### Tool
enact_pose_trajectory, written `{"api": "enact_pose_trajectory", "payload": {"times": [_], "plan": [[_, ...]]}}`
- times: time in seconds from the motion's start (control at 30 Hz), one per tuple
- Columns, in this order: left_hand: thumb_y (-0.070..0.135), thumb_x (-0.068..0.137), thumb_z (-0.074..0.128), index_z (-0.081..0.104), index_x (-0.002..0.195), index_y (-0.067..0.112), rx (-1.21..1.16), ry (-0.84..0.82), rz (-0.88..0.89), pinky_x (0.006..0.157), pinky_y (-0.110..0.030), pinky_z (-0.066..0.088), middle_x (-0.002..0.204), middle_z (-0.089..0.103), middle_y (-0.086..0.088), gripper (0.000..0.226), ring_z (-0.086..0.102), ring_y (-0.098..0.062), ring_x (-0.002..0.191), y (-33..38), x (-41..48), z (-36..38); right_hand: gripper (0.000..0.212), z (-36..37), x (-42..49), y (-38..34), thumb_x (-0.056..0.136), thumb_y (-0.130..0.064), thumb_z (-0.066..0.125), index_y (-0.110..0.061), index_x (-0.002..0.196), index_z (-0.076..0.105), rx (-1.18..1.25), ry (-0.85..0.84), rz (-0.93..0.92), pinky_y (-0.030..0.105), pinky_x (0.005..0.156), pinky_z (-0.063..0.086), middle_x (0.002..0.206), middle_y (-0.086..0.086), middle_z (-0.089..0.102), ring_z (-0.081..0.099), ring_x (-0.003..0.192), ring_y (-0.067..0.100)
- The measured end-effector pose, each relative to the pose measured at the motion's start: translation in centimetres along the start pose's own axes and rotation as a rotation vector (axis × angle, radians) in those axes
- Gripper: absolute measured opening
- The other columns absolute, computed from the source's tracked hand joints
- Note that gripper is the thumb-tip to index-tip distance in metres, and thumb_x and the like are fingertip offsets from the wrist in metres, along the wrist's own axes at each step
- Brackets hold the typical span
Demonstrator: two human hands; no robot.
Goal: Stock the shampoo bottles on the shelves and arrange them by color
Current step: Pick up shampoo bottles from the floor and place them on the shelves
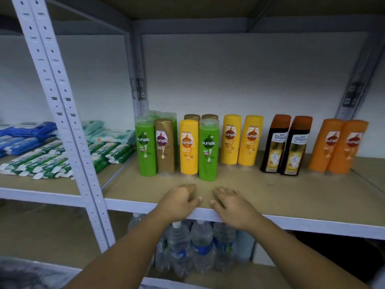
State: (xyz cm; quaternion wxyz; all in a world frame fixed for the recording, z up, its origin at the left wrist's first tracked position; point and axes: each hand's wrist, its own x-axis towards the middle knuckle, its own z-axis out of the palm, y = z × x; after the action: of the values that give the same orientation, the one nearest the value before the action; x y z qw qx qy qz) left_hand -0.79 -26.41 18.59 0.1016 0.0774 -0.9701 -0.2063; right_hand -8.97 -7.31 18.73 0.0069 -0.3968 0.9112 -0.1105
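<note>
Shampoo bottles stand upright on a brown shelf board (pixel 270 197). At the left is a mixed cluster: a green bottle (pixel 145 146), a gold-brown bottle (pixel 165 145), a yellow bottle (pixel 189 147) and a second green bottle (pixel 208 150), with more green and brown bottles behind. To the right stand two yellow bottles (pixel 241 139), two dark Shaylaa bottles (pixel 286 144) and two orange bottles (pixel 338 146). My left hand (pixel 181 200) and my right hand (pixel 231 203) hover over the shelf's front edge, empty, fingers spread, just short of the cluster.
A white perforated upright post (pixel 62 113) divides this bay from the left bay, where blue and green wipe packs (pixel 52 151) lie stacked. Water bottles (pixel 198 245) stand on the shelf below. The board in front of the bottles and at the far right is bare.
</note>
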Motion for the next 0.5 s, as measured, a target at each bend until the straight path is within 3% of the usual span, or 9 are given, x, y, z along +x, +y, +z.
{"api": "enact_pose_trajectory", "payload": {"times": [0.07, 0.13, 0.2, 0.3, 0.37, 0.5], "plan": [[0.041, 0.101, 0.05, 0.06, 0.106, 0.008, 0.072, -0.031, 0.077, 0.089, -0.037, 0.044, 0.109, 0.063, -0.01, 0.035, 0.058, -0.03, 0.107, 1.5, -1.1, 0.5, 0.056, -0.5, -2.5, 0.0, 0.106, -0.042, 0.035, -0.011, 0.153, 0.033, -0.013, -0.049, -0.026, 0.035, 0.12, 0.015, 0.163, 0.007, 0.028, 0.021, 0.151, 0.021], [0.038, 0.102, 0.049, 0.06, 0.119, 0.008, 0.125, -0.065, 0.133, 0.101, -0.036, 0.04, 0.126, 0.061, -0.012, 0.037, 0.053, -0.029, 0.12, 2.7, -2.4, 1.0, 0.058, -1.0, -4.7, 0.0, 0.106, -0.041, 0.037, -0.012, 0.156, 0.028, 0.001, -0.073, -0.057, 0.033, 0.12, 0.012, 0.165, 0.005, 0.023, 0.017, 0.153, 0.019], [0.037, 0.102, 0.051, 0.055, 0.137, 0.009, 0.13, -0.084, 0.175, 0.111, -0.036, 0.035, 0.143, 0.054, -0.012, 0.044, 0.046, -0.027, 0.134, 4.0, -3.8, 1.6, 0.057, -1.6, -6.9, -0.1, 0.106, -0.038, 0.042, -0.012, 0.155, 0.032, 0.052, -0.065, -0.073, 0.03, 0.119, 0.015, 0.163, 0.007, 0.029, 0.024, 0.151, 0.02], [0.037, 0.103, 0.049, 0.044, 0.15, 0.012, 0.116, -0.097, 0.216, 0.12, -0.034, 0.027, 0.159, 0.038, -0.007, 0.053, 0.032, -0.022, 0.148, 5.6, -6.7, 2.6, 0.048, -1.6, -10.2, 0.1, 0.103, -0.034, 0.049, -0.011, 0.145, 0.05, 0.119, 0.016, -0.068, 0.03, 0.109, 0.033, 0.147, 0.009, 0.053, 0.047, 0.136, 0.024], [0.035, 0.103, 0.048, 0.048, 0.146, 0.013, 0.117, -0.111, 0.236, 0.112, -0.038, 0.038, 0.152, 0.048, -0.006, 0.048, 0.044, -0.024, 0.14, 6.2, -8.8, 3.6, 0.044, -0.5, -12.2, 0.5, 0.102, -0.036, 0.05, -0.012, 0.139, 0.056, 0.138, 0.02, -0.049, 0.036, 0.101, 0.044, 0.135, 0.009, 0.062, 0.056, 0.125, 0.027], [0.035, 0.102, 0.049, 0.057, 0.131, 0.012, 0.157, -0.301, 0.166, 0.085, -0.039, 0.051, 0.116, 0.067, -0.011, 0.037, 0.063, -0.029, 0.106, 5.8, -12.4, 7.1, 0.045, 4.7, -15.2, 2.2, 0.101, -0.042, 0.046, -0.02, 0.139, 0.056, 0.153, -0.198, 0.065, 0.041, 0.096, 0.05, 0.13, 0.008, 0.065, 0.059, 0.12, 0.029]]}}
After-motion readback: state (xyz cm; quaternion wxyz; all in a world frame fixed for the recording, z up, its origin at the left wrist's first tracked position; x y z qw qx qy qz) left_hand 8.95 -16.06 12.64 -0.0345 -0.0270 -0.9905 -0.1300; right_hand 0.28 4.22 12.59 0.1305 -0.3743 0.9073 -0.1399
